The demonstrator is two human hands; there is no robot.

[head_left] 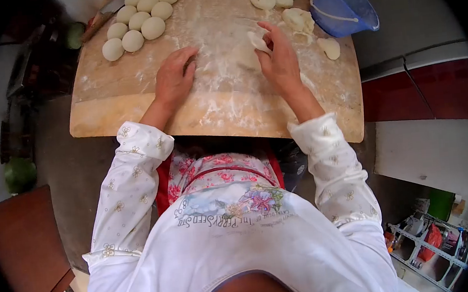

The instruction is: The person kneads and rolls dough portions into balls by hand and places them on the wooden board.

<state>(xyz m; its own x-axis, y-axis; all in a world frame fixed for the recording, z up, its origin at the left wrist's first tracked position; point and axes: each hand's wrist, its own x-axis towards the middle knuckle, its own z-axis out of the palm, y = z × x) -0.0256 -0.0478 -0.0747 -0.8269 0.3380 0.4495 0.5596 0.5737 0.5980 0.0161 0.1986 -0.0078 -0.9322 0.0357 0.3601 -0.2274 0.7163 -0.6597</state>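
Observation:
My right hand [281, 64] is over the floured wooden board [130, 108], with a small white piece of dough [258, 41] between its thumb and fingers. To the left, my left hand [175, 76] rests at the board, its fingers bent inward and the thumb apart from them. Nothing shows in that hand. Round, smooth dough balls [152, 28] stand in rows at the board's far left. Along the right side lie rough dough pieces [298, 21], and a flat single dough piece [329, 48] sits nearer me.
A blue plastic bucket [347, 11] with a pale handle stands at the board's far right corner. At the far left lies a knife with a wooden handle [94, 27]. Dark red cabinets [446, 88] are to the right. A rack [429, 248] with assorted goods stands lower right.

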